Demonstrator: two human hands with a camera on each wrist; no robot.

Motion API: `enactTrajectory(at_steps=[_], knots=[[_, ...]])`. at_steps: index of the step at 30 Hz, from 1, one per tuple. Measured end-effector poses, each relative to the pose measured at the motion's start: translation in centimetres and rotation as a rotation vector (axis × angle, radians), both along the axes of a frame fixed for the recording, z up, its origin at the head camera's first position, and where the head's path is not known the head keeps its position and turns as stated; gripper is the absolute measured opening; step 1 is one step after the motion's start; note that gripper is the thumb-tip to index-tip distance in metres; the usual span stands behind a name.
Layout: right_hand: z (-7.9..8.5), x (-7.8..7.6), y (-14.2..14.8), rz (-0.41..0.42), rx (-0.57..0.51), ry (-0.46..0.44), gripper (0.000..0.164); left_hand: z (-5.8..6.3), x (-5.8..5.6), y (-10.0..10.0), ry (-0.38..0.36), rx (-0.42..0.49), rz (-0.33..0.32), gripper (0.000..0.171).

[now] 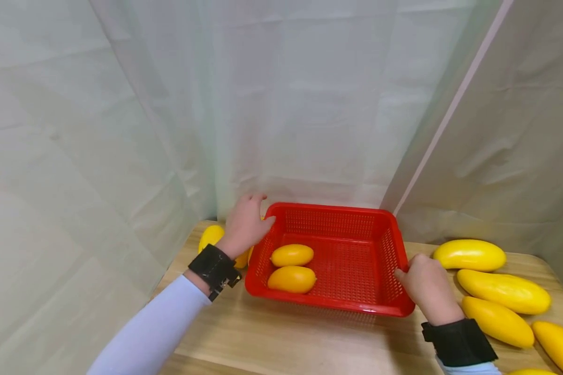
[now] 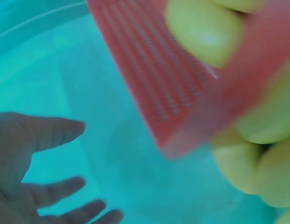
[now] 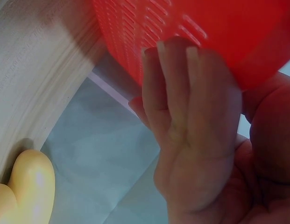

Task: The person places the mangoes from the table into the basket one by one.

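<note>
A red plastic basket (image 1: 342, 271) with slotted walls holds two yellow oval fruits, one (image 1: 292, 255) behind the other (image 1: 292, 279), at its left side. My right hand (image 1: 427, 285) grips the basket's right rim, thumb over the edge. In the right wrist view its fingers (image 3: 177, 88) curl against the outer wall. By the back left corner is my left hand (image 1: 246, 221), its thumb near the rim. The left wrist view shows that hand's fingers (image 2: 60, 191) spread, with a gap to the basket (image 2: 149, 70). More yellow fruits (image 1: 211, 237) lie beneath and beside it, partly hidden.
Several long yellow fruits lie on the wooden table (image 1: 262, 338) to the right, including one (image 1: 469, 255) at the back and another (image 1: 504, 291) close to my right wrist. Pale curtains (image 1: 309, 104) hang behind the table and along both sides.
</note>
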State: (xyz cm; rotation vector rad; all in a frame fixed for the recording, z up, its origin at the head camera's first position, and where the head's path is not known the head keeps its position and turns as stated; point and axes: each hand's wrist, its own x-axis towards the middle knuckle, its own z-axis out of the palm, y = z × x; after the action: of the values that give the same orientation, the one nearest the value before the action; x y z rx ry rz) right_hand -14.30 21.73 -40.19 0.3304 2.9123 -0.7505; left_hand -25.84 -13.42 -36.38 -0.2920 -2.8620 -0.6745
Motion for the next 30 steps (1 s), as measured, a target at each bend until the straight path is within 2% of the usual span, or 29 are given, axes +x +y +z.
enactTrajectory(at_steps=[4, 7, 11, 15, 20, 26, 30], knots=[[-0.1, 0.1, -0.1, -0.003, 0.001, 0.001, 0.030, -1.4, -0.5, -2.1, 0.018, 0.062, 0.121, 0.063], [-0.1, 0.1, -0.1, -0.007, 0.006, 0.001, 0.030, -2.5, -1.0, -3.6, 0.016, 0.075, 0.199, 0.068], [-0.2, 0.2, -0.2, -0.009, 0.014, 0.000, 0.028, -4.0, -1.1, -5.6, -0.012, 0.023, 0.293, 0.074], [-0.2, 0.1, -0.2, -0.009, 0.012, 0.001, 0.028, -5.4, -1.2, -7.4, -0.041, -0.031, 0.380, 0.090], [-0.3, 0.1, -0.1, -0.014, 0.008, -0.002, 0.028, -6.6, -1.2, -8.7, -0.159, -0.028, 0.464, 0.109], [-0.3, 0.0, -0.1, -0.015, 0.010, -0.008, 0.028, -8.3, -1.2, -9.5, -0.303, -0.019, 0.513, 0.115], [-0.3, 0.0, -0.2, -0.016, 0.005, -0.012, 0.028, -9.2, -1.2, -9.8, -0.369, -0.024, 0.530, 0.118]])
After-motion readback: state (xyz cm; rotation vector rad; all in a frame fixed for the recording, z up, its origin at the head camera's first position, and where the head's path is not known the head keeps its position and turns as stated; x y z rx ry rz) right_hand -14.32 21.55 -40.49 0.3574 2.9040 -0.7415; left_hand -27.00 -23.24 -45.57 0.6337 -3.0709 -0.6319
